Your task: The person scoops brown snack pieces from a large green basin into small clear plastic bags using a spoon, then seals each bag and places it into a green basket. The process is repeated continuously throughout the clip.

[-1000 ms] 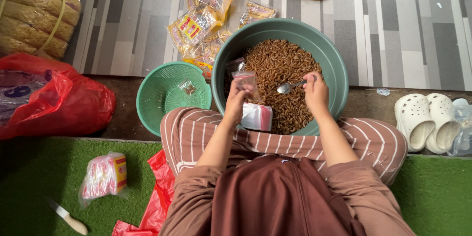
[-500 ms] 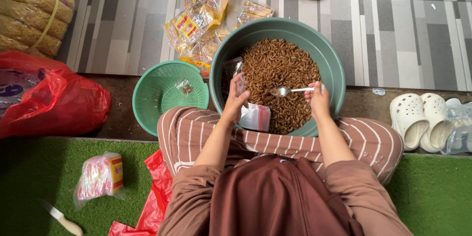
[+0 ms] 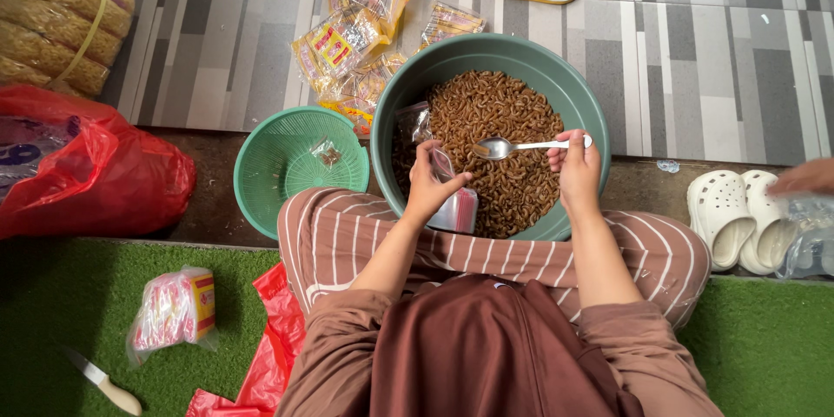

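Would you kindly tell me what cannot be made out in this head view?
- Small bag: contents hidden by the left hand.
- Spoon: its load is too small to see; right hand covers the handle end.
- Another person's hand: cut off by the right edge.
- Green basket: the item inside is too small to identify.

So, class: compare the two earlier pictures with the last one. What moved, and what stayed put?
The right hand has lifted the spoon from low in the snacks and turned it level, bowl pointing left toward the small bag. The left hand still holds that bag open over the basin. The green basket and red bag have not moved.
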